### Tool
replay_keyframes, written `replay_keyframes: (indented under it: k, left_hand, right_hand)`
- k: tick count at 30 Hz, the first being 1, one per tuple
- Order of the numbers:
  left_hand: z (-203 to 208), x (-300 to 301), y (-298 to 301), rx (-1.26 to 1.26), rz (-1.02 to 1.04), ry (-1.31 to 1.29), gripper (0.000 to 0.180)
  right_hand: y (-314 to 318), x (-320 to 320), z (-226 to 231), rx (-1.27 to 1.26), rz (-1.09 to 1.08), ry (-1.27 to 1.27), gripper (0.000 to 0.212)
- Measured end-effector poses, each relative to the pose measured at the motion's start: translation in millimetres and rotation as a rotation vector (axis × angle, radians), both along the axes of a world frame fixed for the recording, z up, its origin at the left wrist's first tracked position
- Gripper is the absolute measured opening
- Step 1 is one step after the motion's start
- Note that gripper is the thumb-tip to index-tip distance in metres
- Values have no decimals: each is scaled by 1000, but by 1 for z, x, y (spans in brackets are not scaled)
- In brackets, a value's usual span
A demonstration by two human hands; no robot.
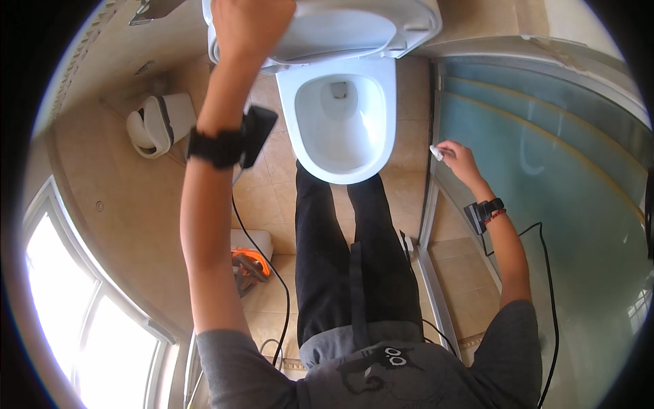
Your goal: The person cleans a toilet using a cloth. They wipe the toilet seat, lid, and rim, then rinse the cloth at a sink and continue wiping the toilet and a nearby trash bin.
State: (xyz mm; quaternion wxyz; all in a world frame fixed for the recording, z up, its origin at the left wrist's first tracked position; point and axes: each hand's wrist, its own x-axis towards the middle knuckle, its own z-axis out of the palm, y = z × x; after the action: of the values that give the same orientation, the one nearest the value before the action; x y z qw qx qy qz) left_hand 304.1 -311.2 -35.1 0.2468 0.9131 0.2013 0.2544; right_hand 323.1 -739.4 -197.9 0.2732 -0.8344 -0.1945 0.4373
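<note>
- Pinching a small white wad (437, 153) at 2 o'clock from the middle of the view, between bowl and glass (565, 157), apart from both.
- Closed at the right hand (458, 162): thumb and fingers drawn together on one end of the wad, loose end poking out toward 10 o'clock.
- Likely very light, soft and easily crushed, perhaps prone to tearing if damp; wet or dry, impossible to tell.
- Best taken by the gathered end, toward 4 o'clock, with a gentle pinch.
- White, crumpled, irregular in outline; too small to tell paper from cloth.
- Reaching up at 11 o'clock with the left hand (252, 27), across the left part of the raised seat (409, 17); fingers hidden or cut off by the upper edge of the view, so unable to tell finger spread, contact or any hold.
- Standing raised at 12 o'clock, seat in front of lid (344, 34): probably stiff, smooth, heavier than the wad, slippery if wet; best held by the free rim, away from the hinges.
- Looking white and glossy, ring-shaped in the seat's case.
- Lying below the seat, also toward 12 o'clock, bowl (385, 129): white, shiny, rounded; presumably hard, heavy and fixed.
</note>
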Motion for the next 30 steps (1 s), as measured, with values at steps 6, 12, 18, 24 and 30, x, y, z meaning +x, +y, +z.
replay_keyframes:
  k: [6,12,18,24,30]
  left_hand:
    - [-43,25,37,168,35,-56,56]
    - [-37,22,34,263,66,-61,55]
    - [-10,-3,1,333,112,-104,53]
    - [-18,-84,-77,-26,-17,182,40]
    - [14,-139,-145,-418,-59,507,35]
  right_hand:
    - [-42,-6,-20,-57,112,-151,17]
    - [-54,-15,-31,-66,127,-97,18]
    - [-23,-9,-14,71,261,-241,19]
    - [46,-4,47,252,97,-236,21]
    - [129,-4,114,300,-227,-3,16]
